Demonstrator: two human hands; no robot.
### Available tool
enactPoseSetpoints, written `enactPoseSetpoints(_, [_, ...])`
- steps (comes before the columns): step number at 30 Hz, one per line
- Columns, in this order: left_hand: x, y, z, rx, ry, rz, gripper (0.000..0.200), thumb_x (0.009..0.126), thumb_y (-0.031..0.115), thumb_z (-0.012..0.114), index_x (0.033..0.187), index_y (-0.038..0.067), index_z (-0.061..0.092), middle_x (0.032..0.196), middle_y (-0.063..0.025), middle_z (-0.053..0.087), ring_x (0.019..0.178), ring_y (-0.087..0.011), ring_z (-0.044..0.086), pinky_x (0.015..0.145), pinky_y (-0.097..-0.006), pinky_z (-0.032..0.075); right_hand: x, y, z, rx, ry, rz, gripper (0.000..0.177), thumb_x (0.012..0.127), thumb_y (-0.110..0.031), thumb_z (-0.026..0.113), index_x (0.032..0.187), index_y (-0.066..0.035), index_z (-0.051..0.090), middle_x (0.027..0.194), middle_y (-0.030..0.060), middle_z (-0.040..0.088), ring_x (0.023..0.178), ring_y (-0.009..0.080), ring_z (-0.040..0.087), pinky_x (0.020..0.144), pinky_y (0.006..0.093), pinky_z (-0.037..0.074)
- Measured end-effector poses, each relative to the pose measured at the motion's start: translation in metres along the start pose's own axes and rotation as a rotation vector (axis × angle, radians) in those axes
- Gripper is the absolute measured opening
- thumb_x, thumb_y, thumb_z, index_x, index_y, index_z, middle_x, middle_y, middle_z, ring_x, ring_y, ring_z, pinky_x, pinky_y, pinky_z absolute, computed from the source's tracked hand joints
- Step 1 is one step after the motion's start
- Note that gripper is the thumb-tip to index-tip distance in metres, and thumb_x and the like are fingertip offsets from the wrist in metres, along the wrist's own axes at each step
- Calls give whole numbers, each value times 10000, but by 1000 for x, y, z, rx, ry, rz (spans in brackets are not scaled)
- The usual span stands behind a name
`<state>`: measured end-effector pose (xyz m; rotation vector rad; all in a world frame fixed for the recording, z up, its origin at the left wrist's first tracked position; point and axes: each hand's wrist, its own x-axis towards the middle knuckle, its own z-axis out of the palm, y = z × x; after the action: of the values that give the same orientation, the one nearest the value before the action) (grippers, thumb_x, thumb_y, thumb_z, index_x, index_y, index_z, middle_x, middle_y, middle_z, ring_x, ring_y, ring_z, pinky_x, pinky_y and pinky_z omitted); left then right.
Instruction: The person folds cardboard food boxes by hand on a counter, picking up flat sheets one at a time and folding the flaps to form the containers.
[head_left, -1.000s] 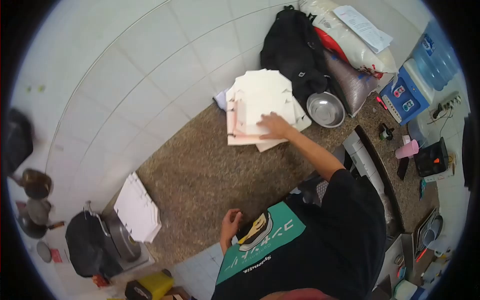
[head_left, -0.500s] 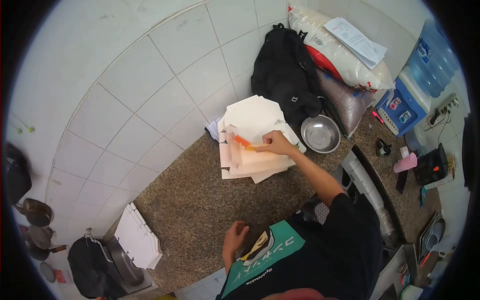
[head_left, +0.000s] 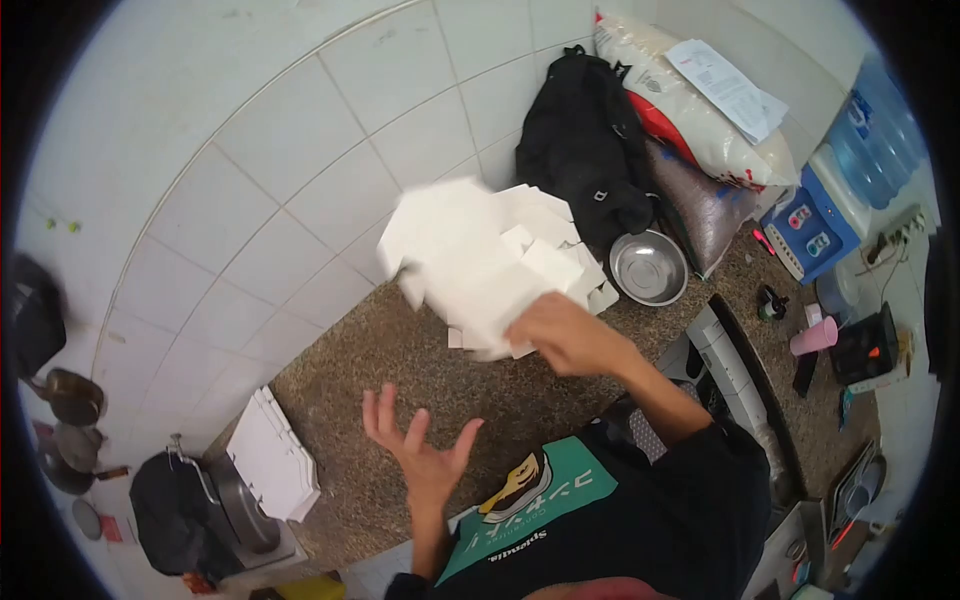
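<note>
My right hand (head_left: 568, 335) pinches the near edge of a white, unfolded cardboard box blank (head_left: 455, 255), which is lifted, tilted and blurred by motion. Beneath and beside it lie more white box blanks (head_left: 540, 205) in a pile on the speckled stone counter (head_left: 345, 345). My left hand (head_left: 425, 450) hovers over the counter with its fingers spread, holding nothing and apart from the cardboard. The orange patch on the cardboard is out of sight at this moment.
A second stack of white cardboard (head_left: 272, 455) lies at the left by the sink (head_left: 245, 520). Right of the pile are a steel bowl (head_left: 648, 268), a black bag (head_left: 580, 140) and large sacks (head_left: 700, 120). Farther right stand a water dispenser (head_left: 815, 215) and a pink cup (head_left: 813, 336).
My right hand has pulled the top blank up and to the left off the pile. My left hand has risen from near my body and spread its fingers.
</note>
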<state>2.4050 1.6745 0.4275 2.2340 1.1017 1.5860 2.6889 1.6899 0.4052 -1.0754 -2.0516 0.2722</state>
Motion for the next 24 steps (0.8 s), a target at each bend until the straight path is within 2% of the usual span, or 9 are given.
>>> enactPoseSetpoints(2, [27, 8, -26, 504, -455, 167, 537, 762, 237, 857, 1240, 155, 626, 1362, -96, 578, 1382, -330, 409, 1111, -618, 287, -9, -25, 10, 144, -95, -4, 208, 820, 11, 644, 994, -101, 661, 946, 70, 667, 960, 292, 626, 949, 448, 422])
enactPoseSetpoints(3, [40, 6, -30, 547, -633, 196, 422, 796, 267, 807, 1176, 160, 659, 1193, -121, 645, 1209, -335, 559, 1061, -561, 371, -14, -32, 16, 273, -181, 1, 208, 818, 5, 646, 998, -101, 651, 945, 66, 663, 962, 291, 624, 973, 462, 407])
enactPoseSetpoints(5, [14, -51, -37, 89, -990, -105, 255, 862, 228, 756, 1089, 131, 694, 939, -120, 692, 920, -335, 657, 878, -467, 488, -22, -42, 27, 389, -98, 52, 165, 829, -28, 660, 981, -87, 636, 932, 67, 652, 961, 285, 615, 998, 467, 385])
enactPoseSetpoints(7, [-21, -63, -37, -88, -957, -223, 158, 919, 187, 704, 1031, 75, 703, 746, -115, 652, 705, -284, 657, 681, -421, 502, -45, -42, 56, 419, -13, 93, 82, 881, -84, 670, 955, -63, 642, 913, 96, 626, 932, 279, 592, 996, 456, 378])
enactPoseSetpoints(12, [-80, -69, -31, -803, -1361, -1146, 274, 1020, 281, 630, 1107, 29, 693, 898, 36, 672, 809, -72, 613, 682, -261, 529, -85, -51, 96, 615, 54, 217, 135, 954, -180, 626, 953, -45, 638, 896, 103, 607, 905, 282, 581, 989, 447, 374])
enactPoseSetpoints(14, [-96, -60, -23, -794, -1283, -1274, 288, 1017, 295, 637, 1132, 37, 691, 905, 31, 676, 824, -66, 615, 711, -254, 529, -67, -70, 79, 533, -289, 405, 256, 967, -299, 623, 963, -45, 658, 912, 108, 628, 909, 287, 605, 952, 429, 411])
enactPoseSetpoints(18, [-116, -61, -17, -818, -1168, -1404, 350, 1030, 326, 617, 1218, 35, 669, 985, -15, 712, 845, -77, 646, 712, -251, 527, -44, -78, 71, 366, -339, 392, 360, 926, -395, 668, 1043, -55, 677, 921, 117, 691, 843, 312, 658, 867, 441, 464])
enactPoseSetpoints(20, [-116, -59, -18, -864, -1145, -1425, 357, 1033, 316, 614, 1229, 22, 661, 997, -26, 716, 856, -90, 656, 725, -262, 535, -48, -53, 79, 432, -649, 382, 412, 896, -432, 698, 1045, -47, 709, 876, 154, 709, 819, 331, 691, 777, 449, 503])
enactPoseSetpoints(24, [-119, -56, -19, -924, -960, -1557, 353, 1043, 269, 595, 1226, -27, 657, 1026, -63, 724, 884, -127, 674, 774, -298, 557, -43, -36, 85, 454, -496, 509, 406, 933, -413, 652, 899, -11, 697, 739, 193, 669, 719, 362, 674, 678, 442, 508])
